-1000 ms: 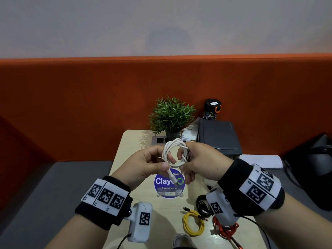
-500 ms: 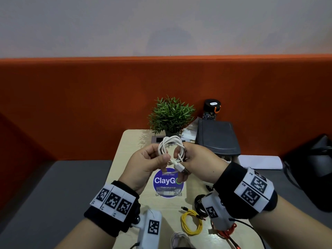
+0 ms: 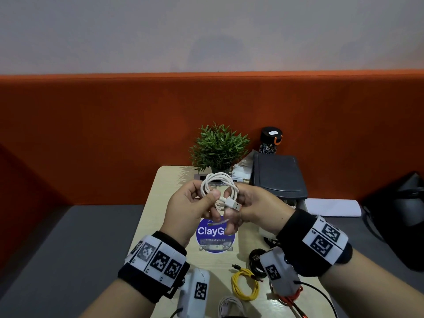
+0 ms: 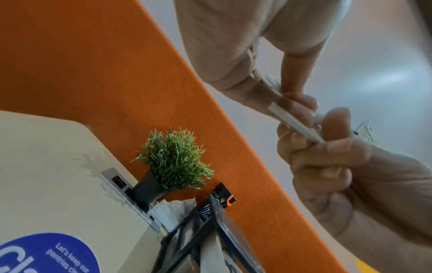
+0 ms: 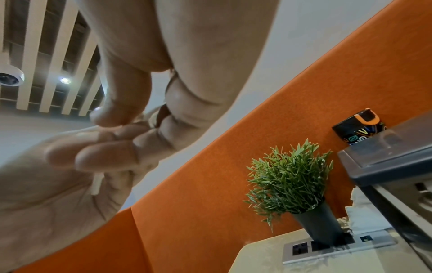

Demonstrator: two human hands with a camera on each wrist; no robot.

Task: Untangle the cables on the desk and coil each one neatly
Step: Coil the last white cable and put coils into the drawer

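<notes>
White cable (image 3: 219,188) is sitting coiled up in mid-air at the centre of the head view, above the desk (image 3: 160,187) and in front of the little plant (image 3: 219,145), with both hands pinching it. Left hand (image 3: 190,211) is gripping the left side of the loops with thumb curled over them, and right hand (image 3: 254,207) is pinching the right side, fingers curled in. The bit that matters: the USB plug (image 3: 234,204) is poking out of the lower right of the coil, its long axis pointing right and slightly down, straight at the right hand's fingers, so I'm guessing that hand is the one that's going to be tucking the loose end through while the left is just steadying the loops. Yellow cable (image 3: 244,286) is lying coiled down at the lower middle of the frame, looking done already.
</notes>
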